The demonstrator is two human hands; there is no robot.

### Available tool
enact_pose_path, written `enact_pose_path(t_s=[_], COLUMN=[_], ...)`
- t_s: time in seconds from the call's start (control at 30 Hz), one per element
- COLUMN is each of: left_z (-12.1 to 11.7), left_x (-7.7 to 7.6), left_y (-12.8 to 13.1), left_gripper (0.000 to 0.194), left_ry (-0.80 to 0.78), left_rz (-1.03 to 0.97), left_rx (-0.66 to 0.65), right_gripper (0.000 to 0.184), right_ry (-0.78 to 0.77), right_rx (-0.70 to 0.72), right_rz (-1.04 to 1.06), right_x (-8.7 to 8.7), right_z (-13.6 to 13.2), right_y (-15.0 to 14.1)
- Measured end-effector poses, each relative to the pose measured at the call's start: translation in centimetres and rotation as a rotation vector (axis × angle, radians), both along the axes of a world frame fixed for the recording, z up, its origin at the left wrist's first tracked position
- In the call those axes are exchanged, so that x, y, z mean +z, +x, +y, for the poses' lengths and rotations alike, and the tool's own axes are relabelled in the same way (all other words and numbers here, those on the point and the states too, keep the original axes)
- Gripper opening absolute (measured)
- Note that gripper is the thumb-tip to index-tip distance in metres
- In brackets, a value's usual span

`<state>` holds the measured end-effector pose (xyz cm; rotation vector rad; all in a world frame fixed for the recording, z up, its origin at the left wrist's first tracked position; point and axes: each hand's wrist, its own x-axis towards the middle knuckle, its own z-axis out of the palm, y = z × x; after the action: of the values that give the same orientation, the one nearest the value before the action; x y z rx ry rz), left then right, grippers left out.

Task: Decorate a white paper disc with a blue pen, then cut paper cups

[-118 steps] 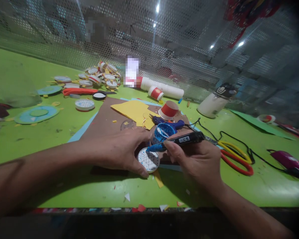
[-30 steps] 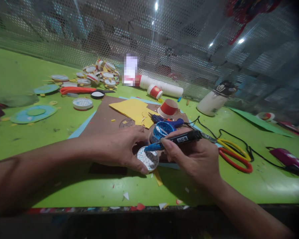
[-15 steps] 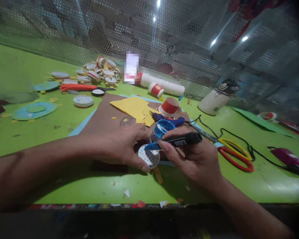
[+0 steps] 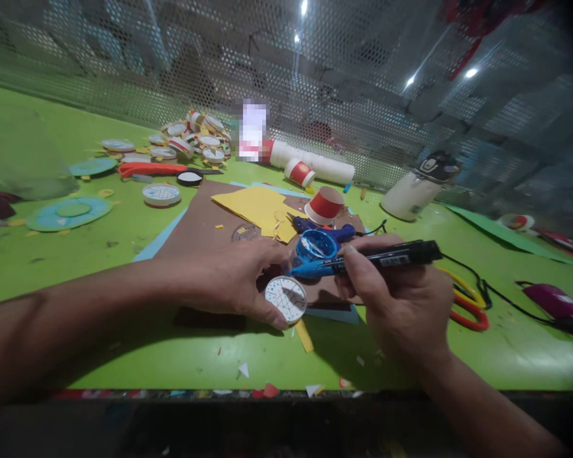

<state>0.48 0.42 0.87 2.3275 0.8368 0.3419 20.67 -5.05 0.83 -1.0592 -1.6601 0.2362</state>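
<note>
My left hand [image 4: 233, 280] grips a small round white disc [image 4: 286, 302] between thumb and fingers, low over the table's near part. Thin dark lines and small blue dots mark the disc's face. A black marker [image 4: 401, 256] with a blue-coated tip end is pinched in my right hand [image 4: 405, 308]. Its tip points left and hovers close to the disc's upper edge; contact cannot be made out. Just behind the tip stands a small open tub of blue paint [image 4: 318, 247]. Beneath my hands lies a brown sheet [image 4: 191, 222], with a yellow paper strip [image 4: 304, 336] beside the disc.
Behind are yellow paper [image 4: 248, 203], a red cup [image 4: 325, 205] and a blue-handled tool [image 4: 341, 233]. Scissors [image 4: 472, 315] and a purple device [image 4: 554, 302] lie right. A similar disc [image 4: 161, 194], an orange-handled cutter [image 4: 153, 168] and a decorated pile [image 4: 191, 140] sit left.
My right hand has moved right with the marker, drawing its tip off the disc's face toward the disc's upper right edge. My left hand holds the disc in the same place.
</note>
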Motion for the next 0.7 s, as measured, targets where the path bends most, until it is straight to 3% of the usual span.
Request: enact_pose_path(t_s=[0.4, 0.7], left_z=[0.07, -0.05], left_x=[-0.18, -0.26], left_y=[-0.03, 0.06], left_gripper=[0.04, 0.042], left_ry=[0.03, 0.012], left_rz=[-0.015, -0.048], left_rx=[-0.016, -0.017], right_gripper=[0.009, 0.01], right_ry=[-0.134, -0.152], right_rx=[0.082, 0.111], right_rz=[-0.084, -0.042], right_x=[0.25, 0.39], right_z=[-0.02, 0.12], right_y=[0.04, -0.29])
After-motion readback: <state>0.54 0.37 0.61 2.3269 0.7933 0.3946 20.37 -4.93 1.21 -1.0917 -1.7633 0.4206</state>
